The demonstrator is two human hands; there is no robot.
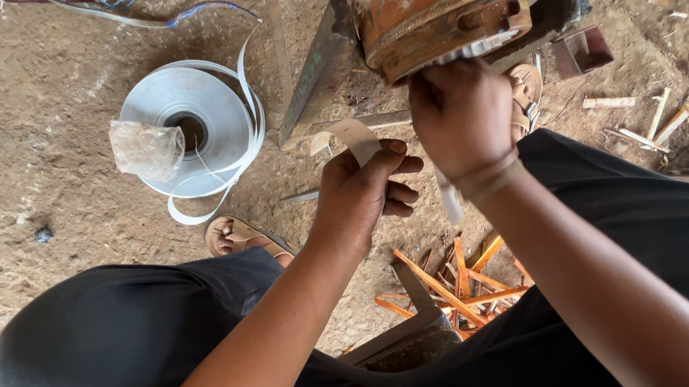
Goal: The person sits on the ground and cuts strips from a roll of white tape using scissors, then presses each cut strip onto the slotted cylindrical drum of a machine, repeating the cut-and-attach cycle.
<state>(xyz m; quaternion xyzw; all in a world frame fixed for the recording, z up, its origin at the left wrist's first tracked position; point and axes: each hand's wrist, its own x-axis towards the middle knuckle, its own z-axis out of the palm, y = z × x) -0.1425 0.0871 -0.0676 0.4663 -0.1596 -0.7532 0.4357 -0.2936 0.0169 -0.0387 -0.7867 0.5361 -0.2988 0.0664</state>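
Note:
My left hand (364, 189) pinches a pale flat strip (354, 137) that curls over its thumb and fingers. My right hand (461, 115) is closed in a fist just below a rusty orange metal cylinder (437, 15), gripping what looks like the other end of the strip, whose tail (449, 200) hangs below the wrist. Both hands sit close together above my knees, which are in black cloth.
A large roll of white strapping (191, 130) lies on the dirt floor at left, with a crumpled clear plastic bag (147, 148) on it. Several orange wood splinters (457, 285) lie between my legs. A sandalled foot (242, 237) rests nearby. Wood scraps (659, 118) litter the right.

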